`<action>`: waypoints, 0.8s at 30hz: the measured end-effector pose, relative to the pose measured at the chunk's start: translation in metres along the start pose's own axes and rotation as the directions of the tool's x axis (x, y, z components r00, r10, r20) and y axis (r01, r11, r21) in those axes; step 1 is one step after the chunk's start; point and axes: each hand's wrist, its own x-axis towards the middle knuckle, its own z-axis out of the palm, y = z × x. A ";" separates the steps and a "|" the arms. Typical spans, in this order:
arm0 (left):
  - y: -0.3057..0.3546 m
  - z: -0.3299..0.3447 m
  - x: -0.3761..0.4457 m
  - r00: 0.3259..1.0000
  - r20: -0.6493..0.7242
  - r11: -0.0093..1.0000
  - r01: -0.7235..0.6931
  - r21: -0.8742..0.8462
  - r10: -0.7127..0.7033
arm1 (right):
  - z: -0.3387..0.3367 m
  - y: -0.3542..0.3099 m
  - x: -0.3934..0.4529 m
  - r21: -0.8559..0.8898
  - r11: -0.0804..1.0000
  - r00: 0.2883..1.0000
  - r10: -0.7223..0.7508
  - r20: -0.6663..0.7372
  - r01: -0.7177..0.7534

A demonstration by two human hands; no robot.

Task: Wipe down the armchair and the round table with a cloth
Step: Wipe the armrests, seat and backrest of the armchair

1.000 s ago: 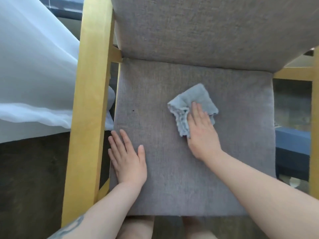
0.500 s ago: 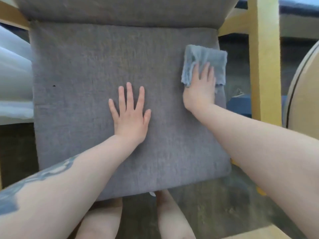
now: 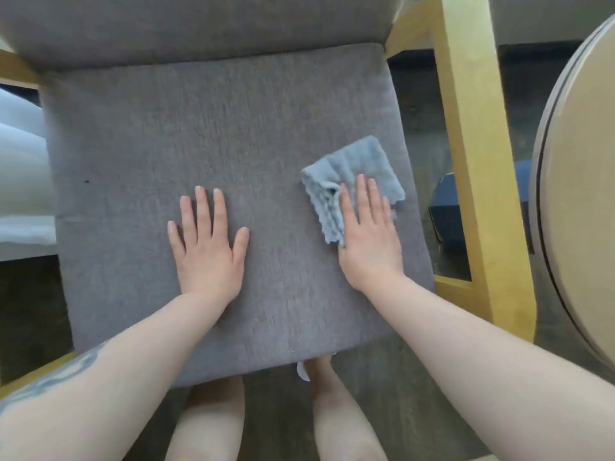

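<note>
Right hand (image 3: 367, 234) lies flat with straight fingers, pressing the folded light-blue cloth (image 3: 352, 174) onto the grey fabric seat cushion (image 3: 233, 128) of the yellow wooden-framed armchair (image 3: 466, 161), right of frame centre. Left hand (image 3: 208, 247) rests spread, palm down, on the cushion at centre, holding nothing. Beige round tabletop (image 3: 579, 194) edge shows at the far right, beside the armrest. Bare legs at the bottom.
</note>
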 end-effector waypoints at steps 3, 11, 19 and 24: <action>-0.017 0.001 -0.016 0.997 -0.024 0.997 0.076 0.016 -0.076 | -0.001 -0.032 -0.023 0.169 0.949 0.963 0.271 -0.001 -0.267; -0.037 0.008 -0.079 0.993 0.080 0.995 0.078 0.056 -0.082 | 0.031 -0.001 -0.084 0.065 0.986 0.986 -0.152 -0.065 0.156; -0.084 0.008 -0.127 0.989 0.080 0.989 0.115 0.093 -0.122 | 0.036 -0.095 -0.107 0.083 0.784 0.786 -0.618 0.019 0.615; -0.126 0.001 -0.136 0.964 0.069 0.966 0.259 -0.007 -0.258 | 0.042 -0.119 -0.107 0.194 0.980 0.991 -0.007 -0.136 0.034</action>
